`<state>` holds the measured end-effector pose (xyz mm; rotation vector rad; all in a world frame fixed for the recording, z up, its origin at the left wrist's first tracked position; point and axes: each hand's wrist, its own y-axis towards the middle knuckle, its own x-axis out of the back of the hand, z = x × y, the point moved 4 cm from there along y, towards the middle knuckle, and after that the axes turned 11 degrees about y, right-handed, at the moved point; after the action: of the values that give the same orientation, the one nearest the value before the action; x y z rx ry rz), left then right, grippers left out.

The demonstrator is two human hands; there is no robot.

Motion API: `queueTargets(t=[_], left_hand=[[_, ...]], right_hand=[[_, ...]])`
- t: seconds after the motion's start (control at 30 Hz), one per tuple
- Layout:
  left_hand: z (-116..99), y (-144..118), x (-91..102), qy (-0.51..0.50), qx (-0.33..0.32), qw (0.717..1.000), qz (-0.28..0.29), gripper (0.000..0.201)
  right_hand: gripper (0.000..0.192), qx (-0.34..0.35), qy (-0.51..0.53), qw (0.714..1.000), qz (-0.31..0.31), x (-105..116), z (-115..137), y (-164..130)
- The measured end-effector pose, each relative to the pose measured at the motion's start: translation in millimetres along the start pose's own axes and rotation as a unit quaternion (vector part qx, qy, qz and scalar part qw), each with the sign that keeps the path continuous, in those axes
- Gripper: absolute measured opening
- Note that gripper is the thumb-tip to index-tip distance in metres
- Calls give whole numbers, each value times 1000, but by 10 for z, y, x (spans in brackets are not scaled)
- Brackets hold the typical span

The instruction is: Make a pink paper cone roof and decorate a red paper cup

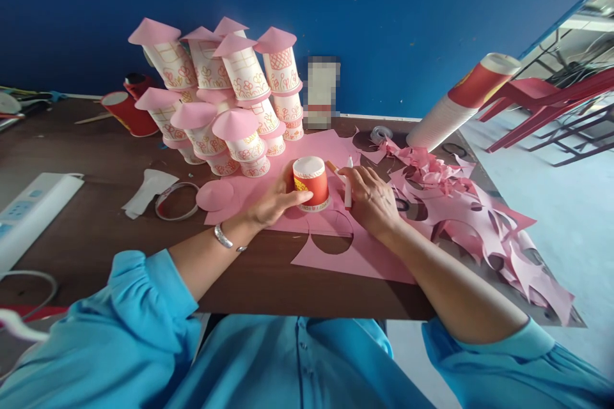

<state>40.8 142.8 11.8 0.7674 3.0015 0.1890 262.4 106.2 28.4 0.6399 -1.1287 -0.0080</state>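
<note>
Two hands meet on a pink sheet (355,255) on the table (96,230). The left hand (275,201) curls its fingers around a red cup (311,182) standing mouth down on the sheet, its long axis upright. The right hand (371,201), just beside the cup, pinches a white pen (348,185) held nearly upright; its lower tip is hidden behind the fingers. Beyond stands a pile of pink-roofed cups (230,96); paper scraps (474,217) lie to the right.
</note>
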Motion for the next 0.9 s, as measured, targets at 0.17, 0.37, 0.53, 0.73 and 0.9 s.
queueTargets(t=[0.17,0.37,0.53,0.73,0.9], left_hand=[[-146,14,-94,46,-42,998,24,60],[-256,0,-155,109,-39,993,30,58],[-196,7,-116,159,-40,986,38,64],[-141,-8,-80,162,-33,983,77,82],[-210,-16,-62,39,-51,997,29,66]], right_hand=[[37,-23,-30,998,39,-84,-92,-12],[32,-24,-39,998,52,-95,-122,-12],[36,-36,9,999,1,-4,-149,17],[34,-17,108,990,-84,147,-94,36],[32,25,154,979,-134,239,13,43]])
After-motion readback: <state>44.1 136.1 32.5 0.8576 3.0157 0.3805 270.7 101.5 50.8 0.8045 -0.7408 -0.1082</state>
